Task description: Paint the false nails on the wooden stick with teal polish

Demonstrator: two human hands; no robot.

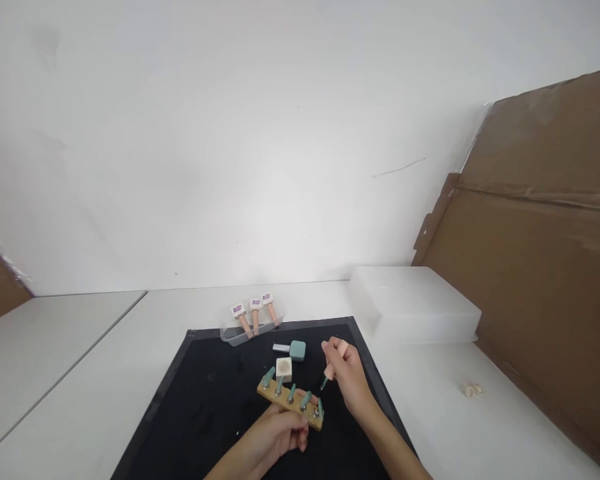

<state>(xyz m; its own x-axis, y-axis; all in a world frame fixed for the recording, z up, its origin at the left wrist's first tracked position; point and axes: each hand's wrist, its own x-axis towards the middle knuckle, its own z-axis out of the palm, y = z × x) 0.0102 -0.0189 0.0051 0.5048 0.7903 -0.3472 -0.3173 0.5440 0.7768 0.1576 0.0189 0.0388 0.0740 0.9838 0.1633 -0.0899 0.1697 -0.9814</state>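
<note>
My left hand (280,433) grips a wooden nail display stand (295,406) at its right end, tilted down to the right. Several green false nails (291,393) stand on metal pegs along it. Between the fingers of my right hand (347,370) is a nail polish brush (329,372) with a pale pink cap handle. Its green-coated tip points down and left, just right of the stand and apart from the nails. Behind the stand sits a white square nail polish bottle (283,369), and past it a teal bottle with a silvery cap (297,351) lies on its side.
A black mat (200,393) covers the middle of the white table. At its far edge, a clear tray (240,339) holds three pink-capped bottles (256,313). A translucent white box (420,300) stands at the right, with small pale pieces (471,389) nearer. Cardboard (535,280) borders the right side.
</note>
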